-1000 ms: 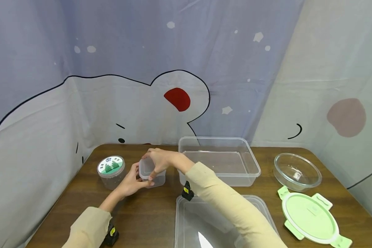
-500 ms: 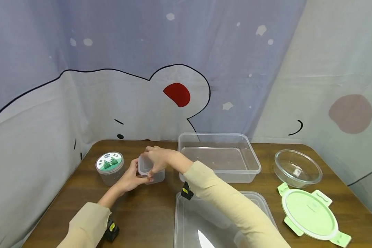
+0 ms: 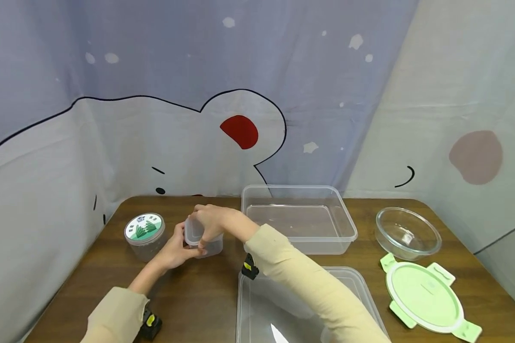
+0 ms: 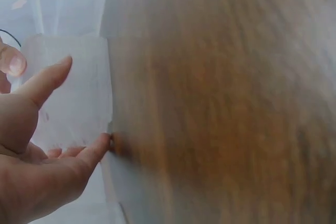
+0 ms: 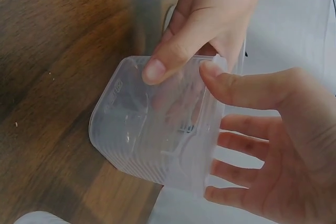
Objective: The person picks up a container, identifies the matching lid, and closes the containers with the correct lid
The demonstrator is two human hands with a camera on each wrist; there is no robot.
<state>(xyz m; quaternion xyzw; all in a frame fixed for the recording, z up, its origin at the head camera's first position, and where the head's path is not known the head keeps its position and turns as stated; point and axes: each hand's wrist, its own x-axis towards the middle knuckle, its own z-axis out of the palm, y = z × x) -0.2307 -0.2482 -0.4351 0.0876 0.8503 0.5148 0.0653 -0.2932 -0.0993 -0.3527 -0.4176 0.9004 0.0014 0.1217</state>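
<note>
A small clear plastic food container [image 3: 212, 247] with a frosted lid [image 3: 194, 230] stands at the left of the table, between both hands. My left hand [image 3: 173, 250] grips its near left side, and in the right wrist view the left thumb [image 5: 156, 71] lies against the wall. From above, my right hand [image 3: 212, 221] spans the lid, with the thumb at its near edge and the fingers over the far edge. The right wrist view shows the lid's rim [image 5: 210, 135] along the container's top, right at the right fingertips. Part of the lid is hidden under the right hand.
A round jar [image 3: 145, 238] with a green-and-white label stands left of the hands. To the right is a large clear rectangular box [image 3: 300, 245], its flat lid [image 3: 262, 309] lying in front under the right forearm. Farther right are a round glass bowl [image 3: 407, 233] and a green clip lid [image 3: 427, 297].
The head view has tilted and shifted slightly, so everything sits a little farther left in it. Both hands keep their hold on the small container and its lid, with only slight finger movement.
</note>
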